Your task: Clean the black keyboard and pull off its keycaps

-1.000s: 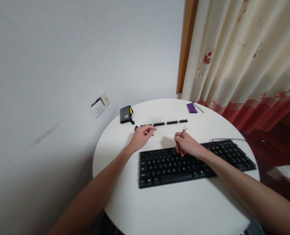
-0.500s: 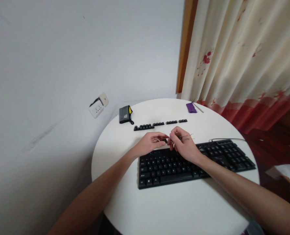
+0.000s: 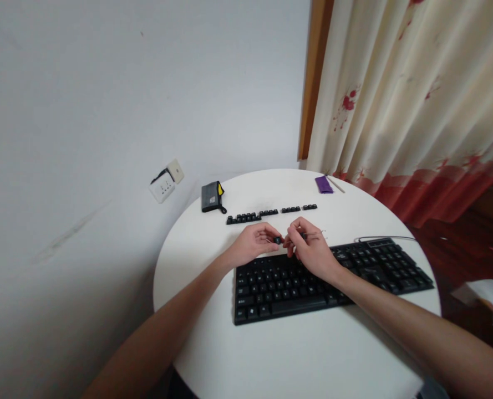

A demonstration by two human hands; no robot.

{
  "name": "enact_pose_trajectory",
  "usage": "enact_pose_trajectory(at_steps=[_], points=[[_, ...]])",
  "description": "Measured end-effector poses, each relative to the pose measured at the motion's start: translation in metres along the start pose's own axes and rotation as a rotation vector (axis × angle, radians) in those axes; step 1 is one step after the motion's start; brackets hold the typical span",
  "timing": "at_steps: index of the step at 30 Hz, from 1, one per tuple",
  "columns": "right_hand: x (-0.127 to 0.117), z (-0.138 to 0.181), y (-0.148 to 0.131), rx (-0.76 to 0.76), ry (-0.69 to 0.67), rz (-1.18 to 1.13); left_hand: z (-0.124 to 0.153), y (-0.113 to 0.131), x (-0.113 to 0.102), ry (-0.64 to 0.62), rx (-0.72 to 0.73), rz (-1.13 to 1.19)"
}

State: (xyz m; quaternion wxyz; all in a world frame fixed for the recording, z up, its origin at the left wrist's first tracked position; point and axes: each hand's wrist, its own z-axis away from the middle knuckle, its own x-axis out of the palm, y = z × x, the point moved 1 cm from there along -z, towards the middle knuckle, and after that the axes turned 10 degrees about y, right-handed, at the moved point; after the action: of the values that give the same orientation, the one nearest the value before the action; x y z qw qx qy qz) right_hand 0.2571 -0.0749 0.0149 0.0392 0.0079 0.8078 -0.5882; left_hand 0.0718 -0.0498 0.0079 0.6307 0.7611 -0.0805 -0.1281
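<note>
My left hand (image 3: 258, 241) is closed in a pinch on a small black keycap (image 3: 277, 240), above the back edge of the keyboard (image 3: 288, 291). Close beside it, my right hand (image 3: 306, 244) is closed around a thin wire keycap puller (image 3: 316, 233), whose wires stick out past the hand to the right. The fingertips of both hands almost meet. Under the right hand and forearm, part of the black keyboard is hidden. Behind the hands, several loose black keycaps (image 3: 246, 218) lie in a broken row on the white table.
A dark zip pouch (image 3: 211, 197) stands at the table's back left. Towards the back right lie a purple cloth or pouch (image 3: 324, 184) and a thin pale stick (image 3: 336, 185). The keyboard's cable (image 3: 387, 238) runs along the right. Wall and curtain (image 3: 375, 111) border the round table (image 3: 296, 354).
The view has shifted slightly. My hands have drawn a little apart at the fingertips, and the keycap in my left hand shows more clearly.
</note>
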Motion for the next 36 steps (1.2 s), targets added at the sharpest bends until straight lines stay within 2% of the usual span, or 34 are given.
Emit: enact_pose_trajectory(at_steps=[4, 7, 13, 16, 19, 26, 36], points=[[0.002, 0.0, 0.003, 0.016, 0.0, 0.011, 0.0, -0.007, 0.0, 0.033, 0.001, -0.004], [0.002, 0.0, 0.004, 0.04, 0.022, -0.007, 0.001, -0.007, 0.0, 0.062, 0.059, -0.092], [-0.001, -0.005, 0.006, 0.109, 0.069, -0.034, 0.002, 0.004, 0.0, 0.102, 0.344, -0.337], [-0.006, -0.008, 0.007, 0.043, 0.136, 0.066, 0.0, 0.007, -0.004, 0.138, 0.391, -0.368], [-0.012, -0.009, 0.005, -0.12, 0.193, 0.221, -0.001, 0.007, -0.005, 0.17, 0.387, -0.374], [-0.008, -0.001, -0.006, -0.204, -0.075, 0.304, 0.0, 0.007, -0.004, 0.24, 0.302, -0.298], [-0.006, 0.001, -0.011, -0.336, -0.097, 0.45, 0.002, 0.01, -0.002, 0.151, 0.298, -0.223]])
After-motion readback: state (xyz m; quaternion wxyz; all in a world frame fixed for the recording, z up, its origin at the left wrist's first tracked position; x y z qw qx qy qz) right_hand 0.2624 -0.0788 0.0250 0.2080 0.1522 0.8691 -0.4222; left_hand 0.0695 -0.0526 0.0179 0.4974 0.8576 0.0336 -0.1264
